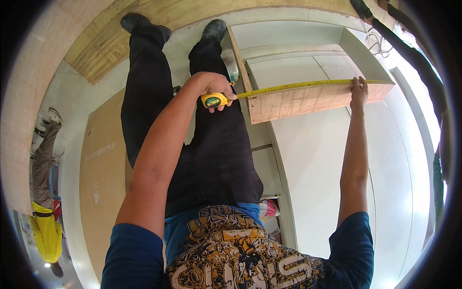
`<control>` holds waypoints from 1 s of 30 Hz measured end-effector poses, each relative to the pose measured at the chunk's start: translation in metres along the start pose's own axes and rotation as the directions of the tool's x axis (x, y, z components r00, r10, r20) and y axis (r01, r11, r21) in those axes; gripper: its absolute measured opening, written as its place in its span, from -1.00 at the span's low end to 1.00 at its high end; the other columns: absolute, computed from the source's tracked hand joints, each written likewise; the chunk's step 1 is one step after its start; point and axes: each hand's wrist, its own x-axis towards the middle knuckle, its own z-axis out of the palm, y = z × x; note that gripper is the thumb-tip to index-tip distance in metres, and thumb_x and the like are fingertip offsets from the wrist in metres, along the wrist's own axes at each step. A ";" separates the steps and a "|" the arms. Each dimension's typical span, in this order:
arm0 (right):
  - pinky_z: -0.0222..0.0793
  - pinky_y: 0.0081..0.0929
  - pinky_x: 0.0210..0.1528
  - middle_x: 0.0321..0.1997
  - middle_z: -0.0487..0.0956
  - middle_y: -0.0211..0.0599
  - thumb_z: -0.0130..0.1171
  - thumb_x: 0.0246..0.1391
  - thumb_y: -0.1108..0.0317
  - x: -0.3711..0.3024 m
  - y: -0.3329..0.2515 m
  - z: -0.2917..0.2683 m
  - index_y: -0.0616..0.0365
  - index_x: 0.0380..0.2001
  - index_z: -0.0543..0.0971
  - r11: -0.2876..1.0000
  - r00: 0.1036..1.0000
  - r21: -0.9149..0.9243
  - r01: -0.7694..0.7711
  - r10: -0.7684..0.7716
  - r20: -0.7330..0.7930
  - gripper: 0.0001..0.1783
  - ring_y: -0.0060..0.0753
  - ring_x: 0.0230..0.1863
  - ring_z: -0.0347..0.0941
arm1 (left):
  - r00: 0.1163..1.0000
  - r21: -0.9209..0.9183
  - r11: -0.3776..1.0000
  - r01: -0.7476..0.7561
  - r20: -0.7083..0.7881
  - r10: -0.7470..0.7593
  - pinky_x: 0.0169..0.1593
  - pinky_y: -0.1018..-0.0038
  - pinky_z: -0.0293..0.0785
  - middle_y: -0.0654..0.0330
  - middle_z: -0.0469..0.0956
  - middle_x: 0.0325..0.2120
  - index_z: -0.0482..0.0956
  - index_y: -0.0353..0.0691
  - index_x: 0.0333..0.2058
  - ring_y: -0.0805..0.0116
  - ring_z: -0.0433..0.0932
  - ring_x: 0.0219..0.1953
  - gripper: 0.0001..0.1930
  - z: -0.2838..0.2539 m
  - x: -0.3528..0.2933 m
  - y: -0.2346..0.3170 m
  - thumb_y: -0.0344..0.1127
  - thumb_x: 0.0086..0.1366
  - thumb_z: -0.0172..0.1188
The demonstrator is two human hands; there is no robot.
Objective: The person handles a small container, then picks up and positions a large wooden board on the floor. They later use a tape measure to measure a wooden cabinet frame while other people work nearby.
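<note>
My left hand [219, 85] is closed around a yellow tape measure [213, 100], held over my right thigh. Its yellow blade [298, 85] is drawn out to the right along the upper edge of a plywood board [298, 103]. Toward the board's right end, my right hand [359, 91] has its fingers over that edge, pinching the blade against the wood. The board forms the near side of an open box frame [346, 45] with pale inner walls. The blade reaches on past my right hand to the frame's right corner.
White panels [327, 168] lie to my right under the frame. A large brown cardboard sheet [103, 178] is on my left. Wooden boards [101, 45] lie beyond my feet. A person in a yellow top [47, 236] is at far left; another person's dark-clad limb [404, 48] shows at upper right.
</note>
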 end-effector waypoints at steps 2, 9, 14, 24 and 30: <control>0.32 -0.59 -0.40 -0.47 0.51 -0.41 0.30 0.17 0.25 0.000 0.000 0.000 0.24 0.13 0.48 1.000 1.000 -0.014 0.009 -0.009 0.002 -0.48 -0.63 -0.47 0.38 | 1.000 0.006 1.000 0.003 -0.008 -0.003 -0.49 0.31 0.60 0.01 0.62 -0.52 0.59 -0.28 -0.30 0.18 0.62 -0.55 -0.68 -0.001 0.000 0.000 -0.08 0.35 0.17; 0.32 -0.57 -0.40 -0.46 0.52 -0.41 0.30 0.17 0.24 -0.002 -0.002 0.000 0.22 0.14 0.48 0.999 1.000 -0.039 -0.007 0.007 -0.004 -0.49 -0.63 -0.46 0.39 | 1.000 0.005 1.000 0.003 -0.020 -0.002 -0.50 0.32 0.60 0.02 0.62 -0.52 0.59 -0.28 -0.30 0.17 0.62 -0.57 -0.66 0.001 0.001 0.000 -0.06 0.35 0.18; 0.32 -0.55 -0.39 -0.46 0.52 -0.40 0.30 0.16 0.22 -0.002 -0.004 0.000 0.20 0.13 0.49 0.997 1.000 -0.082 -0.001 0.000 -0.012 -0.49 -0.61 -0.46 0.39 | 1.000 0.012 1.000 0.007 -0.015 -0.006 -0.49 0.31 0.60 0.01 0.62 -0.52 0.59 -0.28 -0.29 0.16 0.62 -0.57 -0.66 0.001 -0.001 0.001 -0.06 0.35 0.18; 0.31 -0.56 -0.38 -0.45 0.52 -0.41 0.29 0.16 0.22 0.001 0.003 -0.001 0.20 0.15 0.49 0.999 1.000 -0.050 0.001 -0.001 -0.004 -0.47 -0.61 -0.45 0.37 | 1.000 -0.001 1.000 0.001 -0.016 -0.001 -0.52 0.31 0.58 0.01 0.62 -0.53 0.59 -0.29 -0.29 0.15 0.62 -0.59 -0.67 0.001 0.000 0.000 -0.07 0.34 0.19; 0.31 -0.56 -0.37 -0.44 0.53 -0.42 0.30 0.15 0.23 0.000 0.000 0.000 0.21 0.15 0.48 0.999 1.000 -0.049 -0.004 0.003 -0.009 -0.46 -0.62 -0.44 0.38 | 1.000 -0.015 1.000 0.003 -0.002 -0.003 -0.51 0.31 0.60 0.01 0.62 -0.53 0.59 -0.30 -0.30 0.16 0.62 -0.58 -0.67 0.000 0.001 -0.001 -0.08 0.34 0.19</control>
